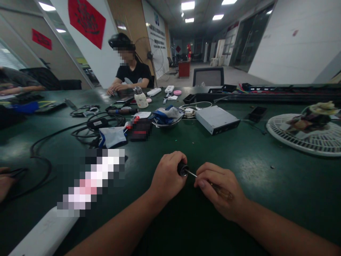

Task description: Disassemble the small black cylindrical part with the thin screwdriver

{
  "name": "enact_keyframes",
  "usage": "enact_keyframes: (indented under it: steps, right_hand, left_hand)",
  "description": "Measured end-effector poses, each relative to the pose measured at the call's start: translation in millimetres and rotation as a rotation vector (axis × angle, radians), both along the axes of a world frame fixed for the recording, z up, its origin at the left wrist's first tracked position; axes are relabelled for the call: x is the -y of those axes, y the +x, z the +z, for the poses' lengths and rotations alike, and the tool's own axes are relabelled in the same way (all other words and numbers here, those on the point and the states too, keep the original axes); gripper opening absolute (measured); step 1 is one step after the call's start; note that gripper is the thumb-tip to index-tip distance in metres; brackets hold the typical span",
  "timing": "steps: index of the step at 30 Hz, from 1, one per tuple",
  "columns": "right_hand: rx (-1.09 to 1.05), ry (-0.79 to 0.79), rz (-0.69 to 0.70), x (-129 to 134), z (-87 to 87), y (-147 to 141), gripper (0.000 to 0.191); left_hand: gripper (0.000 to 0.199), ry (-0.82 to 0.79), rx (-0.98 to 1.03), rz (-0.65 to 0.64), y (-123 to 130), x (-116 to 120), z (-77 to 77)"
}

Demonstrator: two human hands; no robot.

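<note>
My left hand (166, 176) is clamped on a small black cylinder (182, 169), though it's hard to make out. My right hand (220, 190) is clamped on an amber-handled screwdriver (225, 192), its shaft meeting the cylinder, over the green bench (266, 199).

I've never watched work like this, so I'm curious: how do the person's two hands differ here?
The left hand grips a black end, the right hand an amber handle. The left hand is a closed fist; the right hand's fingers curl more loosely. Both are bare, above a green workbench.
</note>
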State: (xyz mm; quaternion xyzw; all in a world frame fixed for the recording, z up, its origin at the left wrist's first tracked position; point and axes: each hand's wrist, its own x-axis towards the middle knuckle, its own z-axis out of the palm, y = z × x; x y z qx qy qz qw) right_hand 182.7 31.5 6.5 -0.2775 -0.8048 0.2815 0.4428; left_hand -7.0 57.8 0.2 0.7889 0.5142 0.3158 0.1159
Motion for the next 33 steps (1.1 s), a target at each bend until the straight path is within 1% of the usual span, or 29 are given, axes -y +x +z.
enact_keyframes:
  steps: [2, 3, 6, 9, 11, 14, 17, 20, 23, 25, 29, 31, 33]
  right_hand:
    - [0.009, -0.004, 0.053, 0.1, -1.1, -0.4, 0.021]
    - [0.016, -0.002, 0.052, 0.3, -1.7, -0.7, 0.023]
    - [0.020, 0.016, -0.034, 1.3, -2.8, -0.8, 0.030]
    - [0.000, 0.015, -0.088, 1.4, -2.9, 0.1, 0.029]
    - [0.006, 0.014, -0.062, 1.2, -2.2, 0.6, 0.024]
    - [0.040, 0.013, 0.023, 1.5, -0.5, 0.5, 0.019]
    - [0.055, 0.017, 0.073, 2.8, 0.0, -0.1, 0.021]
    - [0.062, 0.026, 0.008, 3.5, -1.5, 0.1, 0.026]
    - [0.064, 0.027, -0.057, 2.7, -3.1, 1.1, 0.025]
    - [0.068, 0.024, -0.036, 1.8, -3.4, 1.4, 0.022]
    - [0.082, 0.017, 0.063, 1.1, -3.6, 1.0, 0.019]
    - [0.064, 0.016, 0.046, 1.4, -4.3, 1.1, 0.023]
    - [0.037, 0.013, -0.010, 1.8, -5.1, 1.7, 0.026]
  left_hand:
    - [0.022, -0.002, 0.000, 0.009, -0.1, -0.1, -0.7]
    - [0.022, -0.003, 0.000, 0.010, -0.1, 0.0, -1.0]
    - [0.024, 0.000, 0.008, 0.001, 0.2, 0.4, -1.2]
    - [0.025, -0.004, 0.025, 0.004, 0.5, 1.1, -0.3]
    - [0.025, -0.015, 0.025, 0.014, 0.5, 1.6, 0.3]
    - [0.022, -0.019, 0.022, 0.018, 0.2, 2.3, 0.5]
    - [0.021, -0.014, 0.017, 0.016, -0.3, 3.0, 0.0]
    - [0.021, -0.014, 0.017, 0.006, -0.4, 3.4, -0.6]
    - [0.023, -0.019, 0.026, 0.002, -0.7, 3.4, -0.6]
    - [0.023, -0.027, 0.029, 0.002, -1.1, 3.2, 0.0]
    - [0.021, -0.037, 0.026, 0.014, -1.4, 2.7, 0.5]
    - [0.021, -0.036, 0.022, 0.008, -1.2, 2.5, 0.0]
    - [0.022, -0.035, 0.020, 0.000, -1.0, 2.3, -0.6]
